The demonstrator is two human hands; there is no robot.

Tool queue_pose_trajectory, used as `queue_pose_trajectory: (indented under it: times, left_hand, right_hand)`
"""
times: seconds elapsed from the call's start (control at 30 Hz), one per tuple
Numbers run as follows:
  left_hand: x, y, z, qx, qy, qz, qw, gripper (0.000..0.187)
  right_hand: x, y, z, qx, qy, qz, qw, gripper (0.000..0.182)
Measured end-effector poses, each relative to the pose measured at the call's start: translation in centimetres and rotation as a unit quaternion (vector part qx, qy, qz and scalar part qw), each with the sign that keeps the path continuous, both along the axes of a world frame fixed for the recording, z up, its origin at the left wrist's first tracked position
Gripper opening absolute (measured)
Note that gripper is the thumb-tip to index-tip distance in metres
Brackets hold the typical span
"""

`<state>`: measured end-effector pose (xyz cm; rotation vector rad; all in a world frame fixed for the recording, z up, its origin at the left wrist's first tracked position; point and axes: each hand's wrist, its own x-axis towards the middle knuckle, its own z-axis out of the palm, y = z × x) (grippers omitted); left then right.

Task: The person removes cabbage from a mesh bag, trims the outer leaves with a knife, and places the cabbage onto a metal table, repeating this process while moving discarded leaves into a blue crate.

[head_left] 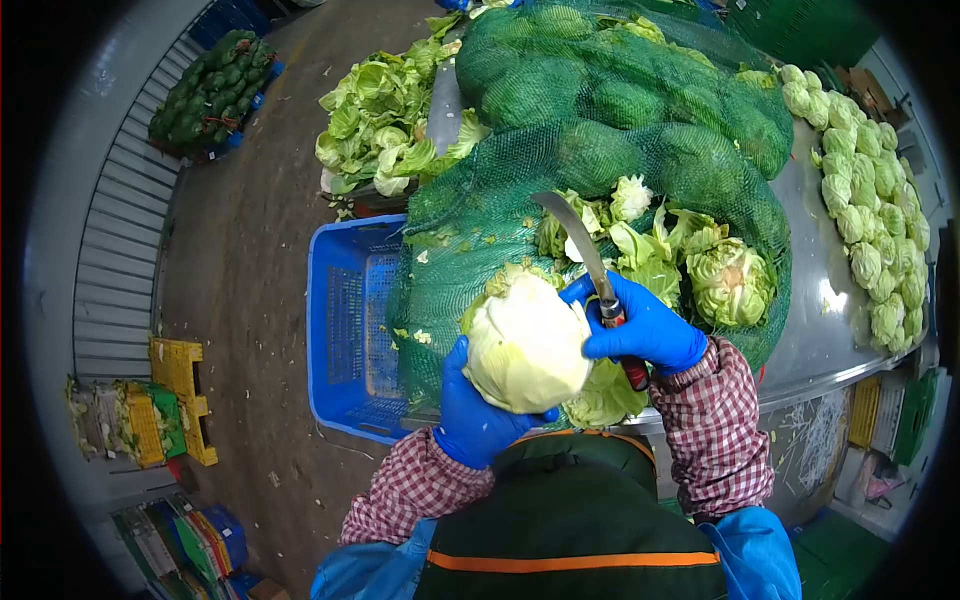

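Note:
A pale, trimmed cabbage [530, 345] rests in my left hand [480, 415], whose blue-gloved fingers cup it from below and the left. My right hand [645, 325], gloved in blue too, is closed round the red and black handle of a curved knife [577, 235]. The blade points up and away to the left, clear of the cabbage, while my right fingers are close to the cabbage's right side. Loose leaves [645, 260] and another cabbage [732, 282] with its cut base showing lie on the green net just beyond my right hand.
Green net sacks [620, 95] of cabbages cover much of the metal table [815, 270]. A blue crate [320, 330] stands at the table's left, below a heap of leaves [375, 120]. Rows of cabbages [870, 210] line the right edge. Yellow crates [180, 390] stand on the floor at left.

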<state>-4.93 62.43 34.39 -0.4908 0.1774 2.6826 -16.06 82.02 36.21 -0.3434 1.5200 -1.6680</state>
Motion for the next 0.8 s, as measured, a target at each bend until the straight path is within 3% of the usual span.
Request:
queue_pose_trajectory:
  times: [0.03,0.1,0.27,0.3,0.33,0.4,0.43,0.47,0.5,0.53,0.57,0.6,0.63,0.67,0.7,0.73,0.77,0.8]
  left_hand:
    - [0.1,0.3,0.0,0.170,-0.041,0.035,0.984,0.073]
    - [0.5,0.8,-0.5,0.148,-0.027,0.039,0.988,0.074]
    - [0.7,0.9,-0.8,0.014,-0.025,0.071,0.997,0.076]
    - [0.6,1.2,-0.3,-0.291,0.095,0.036,0.951,0.074]
    - [0.5,1.4,0.1,-0.564,0.202,-0.002,0.801,0.071]
    - [-0.3,1.1,0.5,-0.550,0.200,0.004,0.811,0.070]
    - [-0.5,0.9,0.6,-0.535,0.201,0.005,0.820,0.068]
    - [-0.5,0.5,0.1,-0.536,0.200,0.007,0.820,0.068]
    - [-0.3,0.1,-1.0,-0.289,0.097,0.052,0.951,0.073]
    - [-0.2,-0.2,-1.6,-0.015,-0.013,0.091,0.996,0.079]
    - [-0.1,-0.3,-1.8,-0.015,-0.014,0.085,0.996,0.079]
    - [-0.2,-0.3,-1.9,-0.032,-0.011,0.091,0.995,0.079]
    - [-0.2,-0.1,-2.0,-0.050,-0.008,0.099,0.994,0.079]
    - [-0.1,0.1,-2.0,-0.048,-0.010,0.093,0.994,0.079]
    - [-0.1,0.2,-1.9,-0.118,0.030,0.077,0.990,0.079]
    - [-0.2,0.2,-1.8,-0.188,0.071,0.063,0.977,0.080]
    - [-0.2,0.1,-1.7,-0.189,0.074,0.063,0.977,0.080]
    - [-0.1,-0.1,-1.6,-0.184,0.081,0.072,0.977,0.078]
  right_hand:
    - [0.1,0.3,-0.1,0.001,0.000,0.002,1.000,0.050]
    - [0.7,0.5,-0.4,-0.044,0.024,-0.046,0.998,0.051]
    - [2.4,1.5,1.5,0.014,-0.021,-0.058,0.998,0.015]
    - [2.8,1.9,1.4,0.014,-0.022,-0.056,0.998,0.015]
    - [3.1,2.6,1.1,-0.028,-0.009,-0.014,0.999,0.016]
    - [3.9,4.8,-1.1,-0.107,0.060,0.044,0.991,0.018]
    - [4.0,5.9,-2.5,-0.183,0.041,0.021,0.982,0.017]
    - [3.7,6.6,-1.8,-0.048,-0.031,-0.040,0.998,0.020]
    - [3.4,6.9,-0.9,0.090,-0.101,-0.101,0.986,0.023]
    - [3.4,5.6,-2.1,0.170,-0.005,-0.219,0.961,0.037]
    - [3.1,6.3,-6.0,0.241,0.387,-0.213,0.864,0.051]
    - [3.5,4.4,-3.3,0.159,0.221,-0.241,0.932,0.054]
    - [4.0,1.6,0.1,0.069,0.048,-0.259,0.962,0.058]
    - [4.2,0.6,1.2,0.026,0.006,-0.209,0.977,0.061]
    - [4.4,-0.3,1.9,-0.019,-0.033,-0.157,0.987,0.064]
    - [4.7,-1.3,2.5,-0.007,-0.029,-0.186,0.982,0.046]
    - [4.9,-1.3,2.4,-0.008,-0.027,-0.186,0.982,0.046]
    - [5.3,-1.2,2.1,0.015,0.017,-0.210,0.977,0.034]
